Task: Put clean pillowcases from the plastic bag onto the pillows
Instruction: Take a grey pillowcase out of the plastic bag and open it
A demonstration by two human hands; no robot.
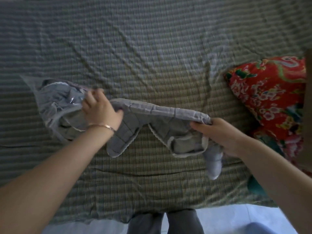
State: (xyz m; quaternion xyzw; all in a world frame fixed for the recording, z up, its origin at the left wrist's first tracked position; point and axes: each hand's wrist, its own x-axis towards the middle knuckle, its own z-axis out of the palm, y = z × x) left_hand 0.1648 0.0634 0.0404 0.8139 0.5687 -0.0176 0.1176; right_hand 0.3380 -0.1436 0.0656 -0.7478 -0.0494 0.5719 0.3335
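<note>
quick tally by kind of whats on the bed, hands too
plastic bag: 1
grey pillowcase pulled out: 1 (bag may hold more)
red floral pillow: 1 for sure
left hand, right hand: 2
total: 5

Single head-worn wide-angle view, looking steeply down, close over bed (152, 48) edge

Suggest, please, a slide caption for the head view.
Left hand grips the clear plastic bag; right hand holds a grey checked pillowcase stretching from it, near a red floral pillow.
</note>
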